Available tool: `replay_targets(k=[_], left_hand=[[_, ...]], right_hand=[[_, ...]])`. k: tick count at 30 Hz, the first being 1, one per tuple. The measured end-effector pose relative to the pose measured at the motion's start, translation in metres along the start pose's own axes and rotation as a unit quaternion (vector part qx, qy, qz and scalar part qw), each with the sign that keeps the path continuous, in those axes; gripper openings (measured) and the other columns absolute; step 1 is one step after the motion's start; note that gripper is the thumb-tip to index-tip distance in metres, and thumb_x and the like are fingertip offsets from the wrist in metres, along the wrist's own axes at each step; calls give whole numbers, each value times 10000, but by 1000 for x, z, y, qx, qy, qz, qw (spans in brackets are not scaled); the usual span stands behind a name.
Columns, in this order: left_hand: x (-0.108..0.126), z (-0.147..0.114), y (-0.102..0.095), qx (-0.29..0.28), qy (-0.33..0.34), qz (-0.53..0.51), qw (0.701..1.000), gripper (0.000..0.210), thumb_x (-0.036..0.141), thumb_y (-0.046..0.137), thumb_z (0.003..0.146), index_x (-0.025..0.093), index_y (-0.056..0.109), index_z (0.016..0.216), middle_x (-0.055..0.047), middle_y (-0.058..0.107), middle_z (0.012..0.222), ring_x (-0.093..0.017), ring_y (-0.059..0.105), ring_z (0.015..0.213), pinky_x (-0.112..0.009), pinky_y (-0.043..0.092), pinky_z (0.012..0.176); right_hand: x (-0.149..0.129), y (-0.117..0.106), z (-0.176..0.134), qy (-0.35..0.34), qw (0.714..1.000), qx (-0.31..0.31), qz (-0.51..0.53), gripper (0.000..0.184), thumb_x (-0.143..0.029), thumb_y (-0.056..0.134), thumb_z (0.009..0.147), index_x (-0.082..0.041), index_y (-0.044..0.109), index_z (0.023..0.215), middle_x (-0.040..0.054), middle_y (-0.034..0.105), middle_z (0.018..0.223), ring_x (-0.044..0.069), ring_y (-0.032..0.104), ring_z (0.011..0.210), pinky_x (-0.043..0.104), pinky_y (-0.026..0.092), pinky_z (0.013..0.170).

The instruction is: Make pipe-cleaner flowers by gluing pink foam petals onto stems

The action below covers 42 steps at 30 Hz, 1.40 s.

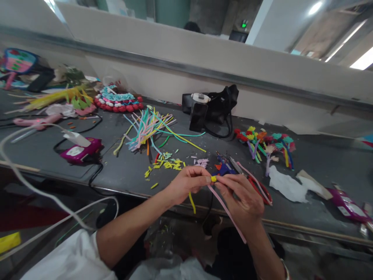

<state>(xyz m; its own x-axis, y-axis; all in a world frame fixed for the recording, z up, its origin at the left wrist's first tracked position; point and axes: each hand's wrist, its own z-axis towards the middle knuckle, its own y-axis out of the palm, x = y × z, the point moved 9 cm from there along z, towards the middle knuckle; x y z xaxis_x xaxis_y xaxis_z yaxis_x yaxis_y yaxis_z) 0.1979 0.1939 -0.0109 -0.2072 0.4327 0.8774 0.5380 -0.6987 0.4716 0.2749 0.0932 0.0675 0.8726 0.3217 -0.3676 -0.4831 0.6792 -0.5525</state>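
Fingertips of my left hand (pixel 189 184) and my right hand (pixel 243 196) meet just over the table's front edge. Both are closed in a pinch on a small yellow fuzzy piece (pixel 213 179) between them. A pink pipe cleaner (pixel 227 212) slants down from that spot, passing under my right hand; how it joins the yellow piece is hidden. Below my left hand hangs a yellow pipe cleaner (pixel 192 203), its upper end out of sight. Close behind my hands lie short yellow cut pieces (pixel 171 165), lilac pieces (pixel 202 162) and a blue-handled tool (pixel 225 167).
A loose bundle of pipe cleaners (pixel 148 130) lies mid-table. Behind are a black bag (pixel 223 107) and dark phone (pixel 198 116). Colourful fuzzy flowers (pixel 256 138), white tissue (pixel 287 184) and a red-handled tool (pixel 264 192) sit right. A magenta power strip (pixel 81 151) and white cable (pixel 37 184) are left.
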Motion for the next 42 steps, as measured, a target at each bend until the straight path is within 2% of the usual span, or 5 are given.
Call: replay_targets(k=[10, 19, 23, 29, 42], left_hand=[[15, -4, 1, -8, 115, 172, 978, 254, 370, 703, 772, 118, 674, 753, 21, 529, 608, -70, 406, 540, -210, 282, 510], [39, -28, 21, 66, 356, 448, 817, 149, 169, 540, 876, 149, 655, 782, 3, 550, 623, -107, 481, 609, -227, 353, 599], [31, -17, 13, 76, 286, 452, 841, 152, 168, 539, 845, 150, 639, 733, -11, 583, 663, -120, 503, 656, -238, 358, 625], [0, -1, -10, 53, 9, 135, 989, 225, 354, 618, 792, 140, 618, 725, 54, 456, 554, -49, 305, 432, -199, 198, 417], [-21, 2, -15, -33, -111, -38, 993, 292, 341, 809, 666, 115, 667, 784, -6, 648, 634, -85, 580, 492, -196, 475, 491]], right_hand=[[22, 15, -7, 157, 984, -55, 60, 67, -245, 606, 895, -211, 661, 879, 6, 670, 783, 132, 614, 673, 239, 480, 603], [57, 52, -45, 433, 859, -50, 267, 305, -458, 618, 840, -168, 646, 929, -57, 469, 567, 72, 377, 425, 194, 286, 379], [58, 56, -42, 425, 870, -71, 240, 296, -452, 604, 844, -159, 639, 875, -50, 490, 554, 77, 386, 425, 203, 305, 397], [58, 44, -25, 348, 922, -44, 166, 240, -416, 603, 856, -189, 663, 910, 27, 694, 773, 171, 644, 688, 278, 511, 660], [53, 50, -20, 327, 925, -91, 173, 232, -401, 578, 887, -187, 665, 865, 4, 674, 662, 130, 596, 505, 236, 498, 500]])
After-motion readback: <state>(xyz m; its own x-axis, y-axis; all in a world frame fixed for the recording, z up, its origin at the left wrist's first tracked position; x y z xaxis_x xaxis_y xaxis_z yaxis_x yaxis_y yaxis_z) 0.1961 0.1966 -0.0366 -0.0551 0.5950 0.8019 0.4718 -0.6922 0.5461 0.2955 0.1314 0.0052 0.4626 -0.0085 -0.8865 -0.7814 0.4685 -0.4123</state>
